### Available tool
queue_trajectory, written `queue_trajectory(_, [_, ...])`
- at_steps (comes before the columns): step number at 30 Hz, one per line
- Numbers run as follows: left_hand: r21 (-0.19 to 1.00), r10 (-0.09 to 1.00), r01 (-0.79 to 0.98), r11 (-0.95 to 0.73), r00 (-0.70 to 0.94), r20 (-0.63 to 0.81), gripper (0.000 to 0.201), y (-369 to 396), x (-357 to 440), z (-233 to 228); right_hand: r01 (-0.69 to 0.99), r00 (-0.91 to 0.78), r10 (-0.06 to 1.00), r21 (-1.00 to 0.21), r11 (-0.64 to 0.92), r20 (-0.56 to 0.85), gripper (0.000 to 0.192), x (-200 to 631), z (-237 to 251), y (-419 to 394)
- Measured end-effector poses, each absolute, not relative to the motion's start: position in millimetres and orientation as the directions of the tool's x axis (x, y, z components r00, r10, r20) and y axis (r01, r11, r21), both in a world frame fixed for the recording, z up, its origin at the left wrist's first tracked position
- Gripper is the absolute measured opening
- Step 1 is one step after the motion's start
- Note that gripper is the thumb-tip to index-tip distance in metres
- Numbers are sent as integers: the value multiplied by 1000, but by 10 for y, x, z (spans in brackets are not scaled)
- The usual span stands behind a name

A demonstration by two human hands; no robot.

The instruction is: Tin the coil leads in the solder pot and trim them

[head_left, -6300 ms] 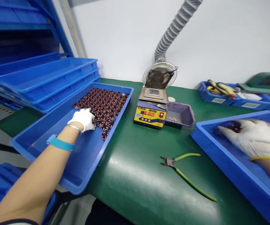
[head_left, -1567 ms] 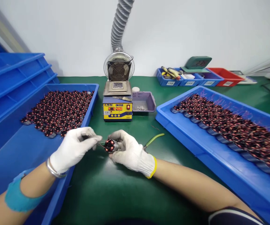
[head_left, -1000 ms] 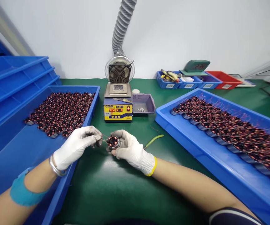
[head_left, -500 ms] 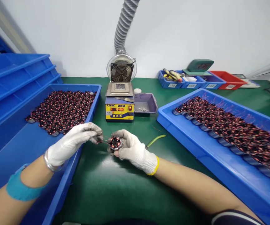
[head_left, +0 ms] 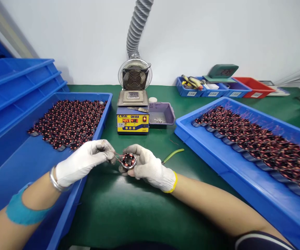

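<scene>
Between my gloved hands is a motor stator (head_left: 128,160), a round metal ring with copper coils and black insulation inside. My right hand (head_left: 146,165) grips the stator by its rim, thumb below and fingers behind. Thin wire leads (head_left: 118,156) stick out of its left side. My left hand (head_left: 91,158) pinches the ends of these leads between thumb and fingers. Both gloves are white with grey, dirty fingertips. Pliers with a green handle (head_left: 173,156) lie on the green table just beyond my right hand, their head hidden behind the glove.
A solder pot (head_left: 132,118) with a digital display stands ahead under a grey exhaust hose (head_left: 138,31). Beside it sits a purple tray (head_left: 169,113). Blue trays of stators flank me, left (head_left: 108,104) and right (head_left: 191,139). Small bins (head_left: 254,88) line the wall.
My left hand has shifted slightly, its fingers now more curled at the wire leads. The stator stays in my right hand, turned a little. The display digits differ.
</scene>
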State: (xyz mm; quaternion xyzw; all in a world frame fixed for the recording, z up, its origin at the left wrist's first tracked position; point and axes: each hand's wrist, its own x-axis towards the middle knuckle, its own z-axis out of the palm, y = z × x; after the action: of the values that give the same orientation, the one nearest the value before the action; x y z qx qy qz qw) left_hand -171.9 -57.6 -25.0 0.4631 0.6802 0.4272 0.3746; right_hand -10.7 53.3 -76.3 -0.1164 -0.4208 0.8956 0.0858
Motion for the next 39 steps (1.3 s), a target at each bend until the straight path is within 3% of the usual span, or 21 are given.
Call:
queue_trajectory(11, [943,966,244,226,-183,-184,10,-619,-1819,-334,-92,-965,243,-745,-660,-96,55,-105,-798,531])
queue_trajectory(16, [964,954,193,186,-272,-130,9,-606,-1790,-315,-20,-975,190,-804,-594,-116,53,-77,-777,533])
queue_trajectory(21, [997,905,-18,-79,-421,64,4,-632,-1734,-194,-4,-969,218,-871,-492,-119,52,-78,-819,531])
queue_trajectory(24, [972,843,-50,-230,-510,173,5,-649,-1758,-169,-17,-962,247,-874,-486,-119,51,-98,-824,545])
queue_trajectory(27, [989,879,113,-98,-455,139,21,-649,-1786,-216,-30,-947,294,-876,-481,-129,52,-118,-808,575])
queue_trajectory(30, [931,935,348,108,-354,23,36,-615,-1729,-275,-22,-941,309,-889,-457,-135,52,-121,-787,599])
queue_trajectory(33, [889,928,409,205,-370,-44,39,-562,-1627,-289,8,-944,305,-931,-366,-128,49,-111,-759,598])
queue_trajectory(36, [918,818,359,167,-570,74,29,-531,-1604,-243,41,-935,336,-974,-224,-117,50,-96,-706,597])
queue_trajectory(39, [959,576,281,46,-792,204,21,-527,-1675,-190,110,-900,427,-994,17,-93,55,-90,-603,691])
